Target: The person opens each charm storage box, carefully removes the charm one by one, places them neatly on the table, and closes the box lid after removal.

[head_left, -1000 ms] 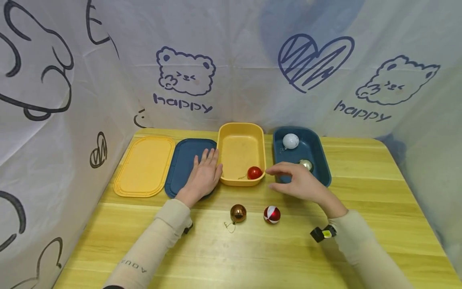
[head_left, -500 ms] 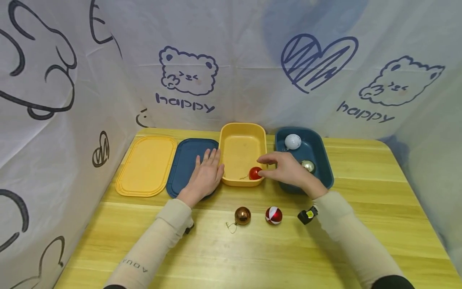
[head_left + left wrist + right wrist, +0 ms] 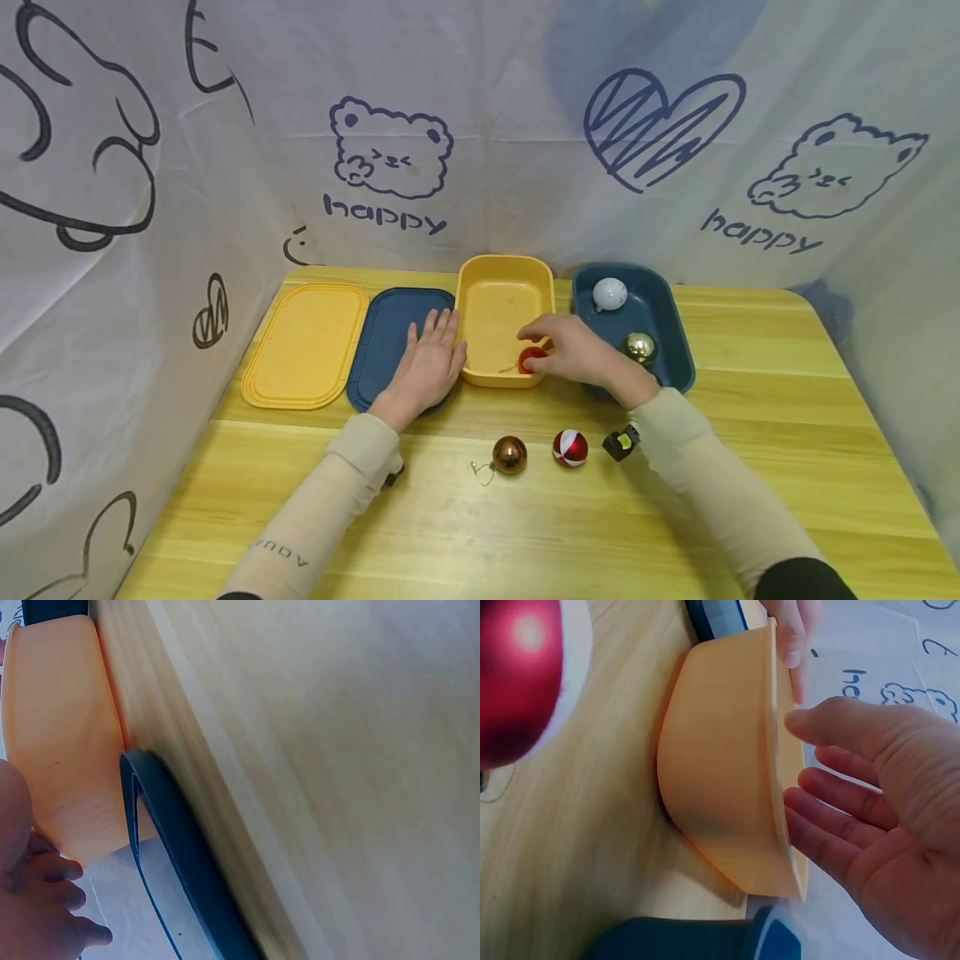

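Note:
My right hand (image 3: 573, 350) reaches over the near right rim of the yellow box (image 3: 504, 287). Its thumb covers part of a red ball ornament (image 3: 527, 357), while the other fingers arch above it. Thumb and fingers stand apart in the right wrist view, where the box wall hides the ornament. My left hand (image 3: 426, 362) lies with straight fingers over the dark blue lid (image 3: 390, 317), thumb along the box's left side. On the table in front are a brown ball ornament (image 3: 510, 455) with a string loop and a red-and-white ball ornament (image 3: 570, 448).
A dark blue box (image 3: 670, 333) stands right of the yellow one, holding a white ball ornament (image 3: 610, 293) and a gold ball ornament (image 3: 640, 347). A yellow lid (image 3: 306, 346) lies at the left. White cloth (image 3: 517, 192) hangs behind the table.
My right hand has moved left from beside the yellow box to over the red ornament. The brown ornament has rolled slightly rightward and nearer. My left hand stays in place.

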Tool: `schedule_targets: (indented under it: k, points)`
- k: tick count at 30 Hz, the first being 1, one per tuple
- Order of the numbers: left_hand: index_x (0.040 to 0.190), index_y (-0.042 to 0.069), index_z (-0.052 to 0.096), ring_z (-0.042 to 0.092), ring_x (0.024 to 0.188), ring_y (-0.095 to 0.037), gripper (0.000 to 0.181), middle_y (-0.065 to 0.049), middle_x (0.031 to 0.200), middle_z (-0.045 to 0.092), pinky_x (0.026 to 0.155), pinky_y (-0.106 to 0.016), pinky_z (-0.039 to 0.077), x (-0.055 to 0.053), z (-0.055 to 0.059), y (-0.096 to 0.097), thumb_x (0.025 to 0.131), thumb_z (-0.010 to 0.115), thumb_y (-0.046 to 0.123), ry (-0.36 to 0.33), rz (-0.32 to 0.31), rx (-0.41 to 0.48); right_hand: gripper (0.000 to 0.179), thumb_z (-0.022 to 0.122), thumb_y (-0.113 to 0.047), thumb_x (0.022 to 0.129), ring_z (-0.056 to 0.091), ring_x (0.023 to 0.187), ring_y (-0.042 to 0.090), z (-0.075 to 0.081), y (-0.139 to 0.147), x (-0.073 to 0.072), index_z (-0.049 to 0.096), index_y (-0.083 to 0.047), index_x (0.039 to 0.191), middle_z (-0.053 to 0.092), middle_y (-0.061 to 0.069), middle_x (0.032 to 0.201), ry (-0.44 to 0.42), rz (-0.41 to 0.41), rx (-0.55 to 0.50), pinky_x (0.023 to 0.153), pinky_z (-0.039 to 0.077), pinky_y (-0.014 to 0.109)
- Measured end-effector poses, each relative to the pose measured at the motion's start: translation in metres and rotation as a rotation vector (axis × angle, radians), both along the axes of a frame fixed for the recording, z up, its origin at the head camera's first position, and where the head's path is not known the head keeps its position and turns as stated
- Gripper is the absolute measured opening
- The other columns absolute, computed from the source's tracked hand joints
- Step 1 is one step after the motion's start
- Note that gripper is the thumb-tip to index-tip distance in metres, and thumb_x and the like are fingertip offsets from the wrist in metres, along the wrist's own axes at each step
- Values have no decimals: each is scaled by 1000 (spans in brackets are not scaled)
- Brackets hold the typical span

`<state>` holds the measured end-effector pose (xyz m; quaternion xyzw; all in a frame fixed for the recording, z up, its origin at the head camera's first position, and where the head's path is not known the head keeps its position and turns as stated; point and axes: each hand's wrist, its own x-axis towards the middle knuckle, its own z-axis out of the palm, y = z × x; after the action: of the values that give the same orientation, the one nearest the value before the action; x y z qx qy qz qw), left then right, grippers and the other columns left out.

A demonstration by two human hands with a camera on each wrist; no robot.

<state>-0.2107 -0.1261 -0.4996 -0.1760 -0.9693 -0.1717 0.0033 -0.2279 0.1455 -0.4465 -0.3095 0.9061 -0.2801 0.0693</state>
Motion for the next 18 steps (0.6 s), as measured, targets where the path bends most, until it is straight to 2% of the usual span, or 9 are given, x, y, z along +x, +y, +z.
schedule_targets:
  k: [8,18]
  points:
    - [168,1,20,20,162,-42,62,-23,172,27,129,-66,16,0,-1,0,117,29,36,-2,-10,-9,41,83,-16,90,70,111,32,-1,-7,2,73,1,127,75,18,122,34,21,77,100,57,47]
    - [167,0,21,20,162,-42,62,-23,172,28,129,-67,16,-1,-2,-1,117,30,35,5,-10,-4,38,82,-13,89,68,114,31,-7,-8,0,74,-1,124,74,16,124,72,25,36,102,56,47]
